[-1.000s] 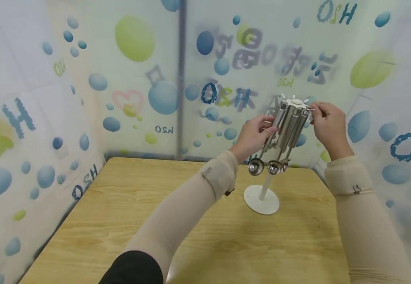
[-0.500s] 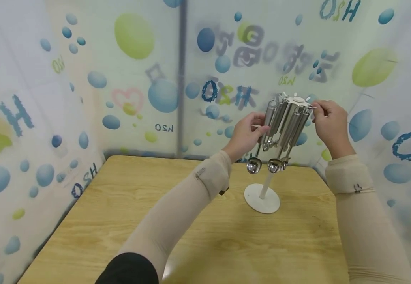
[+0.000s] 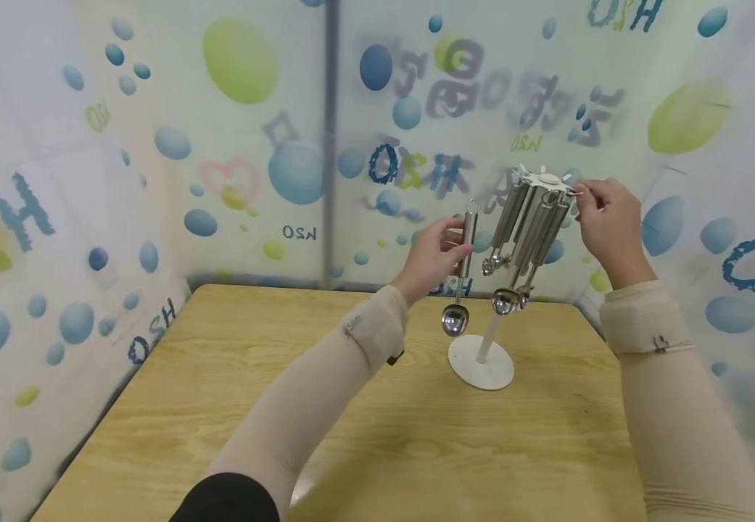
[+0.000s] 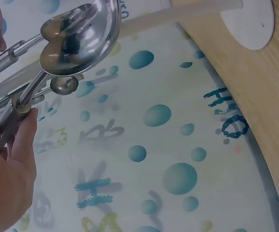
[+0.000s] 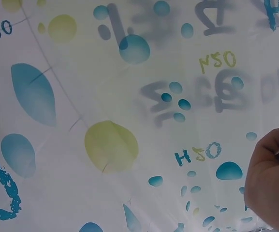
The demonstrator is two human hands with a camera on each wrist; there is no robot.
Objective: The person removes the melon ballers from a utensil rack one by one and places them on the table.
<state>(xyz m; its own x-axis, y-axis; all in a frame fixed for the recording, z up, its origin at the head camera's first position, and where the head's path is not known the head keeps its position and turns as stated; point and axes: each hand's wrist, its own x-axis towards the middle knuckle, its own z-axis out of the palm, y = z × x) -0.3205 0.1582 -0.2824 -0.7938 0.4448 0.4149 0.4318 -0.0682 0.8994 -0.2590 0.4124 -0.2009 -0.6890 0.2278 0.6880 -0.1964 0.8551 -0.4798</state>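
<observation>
In the head view my left hand (image 3: 439, 254) pinches the handle of a steel measuring spoon (image 3: 455, 320), which hangs bowl-down with its ring end up. This spoon is apart from the white rack (image 3: 481, 366), just to its left. Several similar spoons (image 3: 505, 301) with bowls of different sizes hang from the rack's spoked top. My right hand (image 3: 611, 228) pinches the tip of a hook at the top's right side. In the left wrist view, the held spoon's bowl (image 4: 81, 48) shows large, beyond thumb and fingers. Only part of my right hand (image 5: 273, 179) shows in the right wrist view.
The rack's round base stands on a wooden table (image 3: 364, 406), toward its far right. A patterned curtain wall (image 3: 273, 145) rises close behind the table, and another patterned wall (image 3: 38, 217) runs along the left.
My left hand has drawn the measuring spoon off the rack, leftward and slightly down. The right hand stays at the hook, and the rack's base keeps its place.
</observation>
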